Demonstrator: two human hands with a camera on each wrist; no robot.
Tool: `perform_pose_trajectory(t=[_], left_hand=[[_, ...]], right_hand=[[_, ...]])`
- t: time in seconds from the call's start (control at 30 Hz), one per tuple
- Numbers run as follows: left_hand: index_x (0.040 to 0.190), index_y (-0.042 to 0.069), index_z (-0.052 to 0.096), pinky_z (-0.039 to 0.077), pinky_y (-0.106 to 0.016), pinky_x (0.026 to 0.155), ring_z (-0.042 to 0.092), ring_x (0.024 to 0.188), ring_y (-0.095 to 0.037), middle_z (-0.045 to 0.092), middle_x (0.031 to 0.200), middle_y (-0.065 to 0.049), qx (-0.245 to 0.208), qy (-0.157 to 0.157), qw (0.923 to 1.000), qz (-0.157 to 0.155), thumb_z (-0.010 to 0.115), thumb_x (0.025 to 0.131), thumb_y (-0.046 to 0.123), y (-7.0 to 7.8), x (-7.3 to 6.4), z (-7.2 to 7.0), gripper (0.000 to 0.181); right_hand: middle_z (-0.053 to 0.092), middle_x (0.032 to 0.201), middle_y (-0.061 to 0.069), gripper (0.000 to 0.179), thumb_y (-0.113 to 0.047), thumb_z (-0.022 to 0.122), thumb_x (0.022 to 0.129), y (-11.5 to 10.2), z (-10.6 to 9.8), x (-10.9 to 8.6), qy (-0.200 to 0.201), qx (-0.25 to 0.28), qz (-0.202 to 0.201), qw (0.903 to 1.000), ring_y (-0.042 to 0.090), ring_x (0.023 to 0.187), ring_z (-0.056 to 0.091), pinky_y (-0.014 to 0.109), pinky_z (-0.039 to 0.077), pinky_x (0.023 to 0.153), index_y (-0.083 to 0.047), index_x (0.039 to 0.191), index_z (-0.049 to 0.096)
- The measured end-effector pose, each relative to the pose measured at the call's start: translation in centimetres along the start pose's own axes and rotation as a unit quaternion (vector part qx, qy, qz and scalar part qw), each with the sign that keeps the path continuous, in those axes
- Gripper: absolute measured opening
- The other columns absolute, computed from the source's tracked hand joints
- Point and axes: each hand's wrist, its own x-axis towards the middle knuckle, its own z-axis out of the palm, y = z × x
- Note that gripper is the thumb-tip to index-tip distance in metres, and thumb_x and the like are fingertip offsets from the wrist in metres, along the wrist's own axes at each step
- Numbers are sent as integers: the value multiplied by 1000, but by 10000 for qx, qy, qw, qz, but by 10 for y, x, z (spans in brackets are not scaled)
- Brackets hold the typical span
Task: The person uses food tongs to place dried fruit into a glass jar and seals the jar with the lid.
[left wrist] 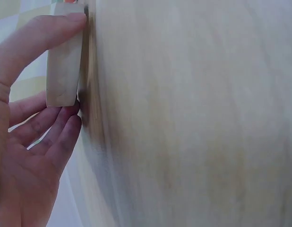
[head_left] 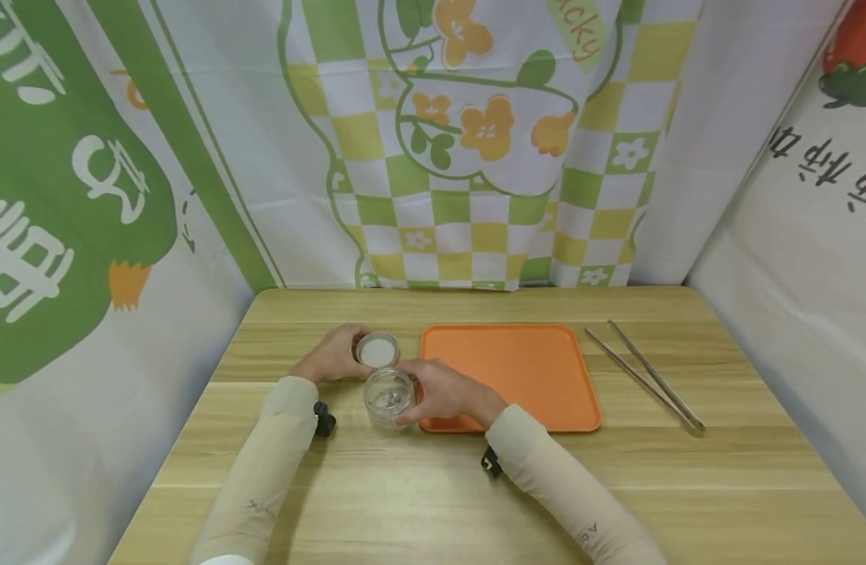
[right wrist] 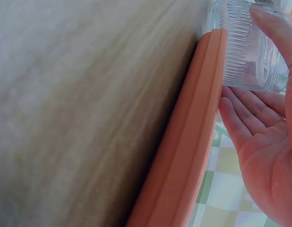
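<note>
My left hand [head_left: 331,358] grips a round jar lid [head_left: 378,352] at its side, left of the tray. Its pale, flat edge shows in the left wrist view, where the thumb and fingertips touch the lid [left wrist: 64,78] from opposite sides. Just in front of the lid, my right hand [head_left: 447,390] holds a clear glass jar [head_left: 389,400] with its mouth uncovered and facing up. Vertical ribs mark the jar wall [right wrist: 240,47] in the right wrist view, with thumb and fingers around it. Whether the jar touches the table cannot be told.
An orange tray [head_left: 510,369] lies flat under my right wrist, its left edge beside the jar. Long metal tongs [head_left: 648,378] rest on the table to the right of the tray. The wooden table [head_left: 376,502] meets printed curtains [head_left: 468,227] at the back and sides.
</note>
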Motion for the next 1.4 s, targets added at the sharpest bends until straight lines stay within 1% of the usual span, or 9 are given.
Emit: perform_pose_trajectory(t=[0.23, 0.33, 0.43, 0.57, 0.73, 0.9, 1.13, 1.27, 1.4], left_hand=[[137, -5, 60, 55, -49, 99, 68, 112, -32, 71, 124, -20, -60, 83, 9999, 74, 95, 73, 21, 3, -6, -3, 78], [138, -6, 59, 55, -51, 100, 67, 114, -35, 70, 126, -21, -56, 115, 9999, 72, 94, 73, 20, 7, -10, -6, 79], [141, -6, 57, 54, -55, 103, 65, 121, -40, 68, 130, -22, -151, 132, 9998, 31, 94, 74, 20, 11, -16, -11, 80], [141, -5, 58, 52, -59, 107, 64, 126, -45, 67, 133, -23, -171, 217, 9996, 91, 96, 74, 21, 13, -26, -18, 82], [139, -6, 59, 52, -59, 108, 64, 126, -45, 68, 132, -24, -109, 372, 9990, 221, 98, 72, 19, 13, -38, -24, 81], [138, -7, 59, 52, -60, 107, 65, 123, -45, 67, 132, -26, 20, 459, 9986, 247, 97, 72, 15, 13, -51, -28, 79], [139, -4, 57, 51, -59, 109, 63, 126, -45, 64, 136, -24, 97, 414, 9991, 52, 97, 73, 16, 15, -71, -30, 79], [141, -5, 55, 50, -60, 110, 61, 129, -48, 62, 138, -26, 90, 371, 9993, 8, 97, 75, 18, 18, -78, -31, 81], [142, -6, 55, 51, -60, 108, 62, 128, -48, 62, 137, -26, 140, 357, 9993, -17, 96, 76, 18, 22, -83, -32, 81]], right_hand=[[68, 136, 2, 83, -35, 92, 84, 1, 3, 2, 18, -100, -50, 9999, 9, 116, 65, 27, 53, 101, -11, 153, 52], [69, 134, 1, 83, -34, 93, 82, 0, 4, 4, 42, -184, -57, 9998, 8, 114, 64, 27, 53, 100, -11, 152, 53], [69, 132, 1, 82, -33, 94, 80, 0, 6, 5, 78, -198, -36, 9998, 7, 113, 64, 27, 54, 99, -11, 149, 55], [71, 126, -2, 79, -35, 96, 78, 0, 8, 7, 151, -221, 18, 9996, 7, 109, 64, 26, 53, 97, -12, 144, 59], [73, 119, -3, 80, -38, 97, 75, -1, 9, 8, 324, -326, 110, 9989, 7, 102, 65, 24, 54, 92, -12, 142, 60], [74, 120, -1, 84, -38, 97, 74, -2, 10, 8, 464, -428, 203, 9978, 9, 102, 66, 24, 54, 91, -10, 143, 60], [74, 118, 1, 82, -38, 96, 73, -4, 12, 10, 416, -456, 269, 9977, 9, 99, 67, 23, 55, 87, -6, 140, 61], [73, 113, 2, 76, -38, 95, 73, -6, 10, 11, 465, -547, 216, 9972, 10, 94, 66, 22, 55, 82, -4, 133, 63], [73, 108, 0, 73, -38, 95, 73, -6, 8, 12, 507, -630, 154, 9966, 8, 89, 66, 21, 55, 77, -3, 129, 64]])
